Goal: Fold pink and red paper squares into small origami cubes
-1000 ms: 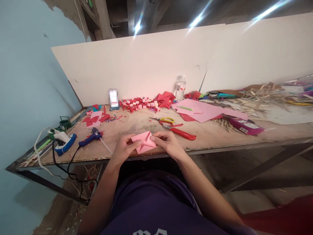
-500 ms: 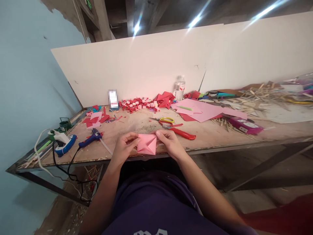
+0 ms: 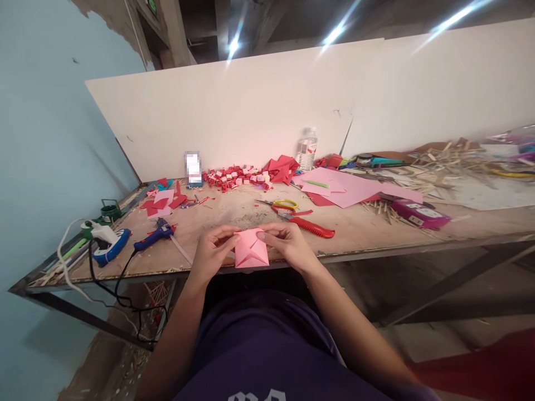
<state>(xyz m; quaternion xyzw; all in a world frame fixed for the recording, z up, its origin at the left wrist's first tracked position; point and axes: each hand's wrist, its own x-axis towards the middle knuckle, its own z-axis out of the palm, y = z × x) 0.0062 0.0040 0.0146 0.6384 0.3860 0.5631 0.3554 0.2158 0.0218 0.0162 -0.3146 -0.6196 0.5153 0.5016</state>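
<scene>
A folded pink paper piece (image 3: 251,249) is held over the near edge of the wooden table (image 3: 217,214), between both hands. My left hand (image 3: 213,253) pinches its upper left corner with thumb and fingers. My right hand (image 3: 288,245) grips its upper right side, fingers curled over the top. Folds cross the paper's face and its lower point hangs toward me.
A blue glue gun (image 3: 154,235) and its black cable lie left. Scissors (image 3: 281,206) and a red knife (image 3: 312,227) lie just beyond my hands. Farther back are small red pieces (image 3: 238,177), pink sheets (image 3: 346,188), a water bottle (image 3: 307,148) and a white board.
The pink paper has been turned and refolded between my hands, going from a flat tilted square to a shape with its point hanging down; both hands stayed at the table edge.
</scene>
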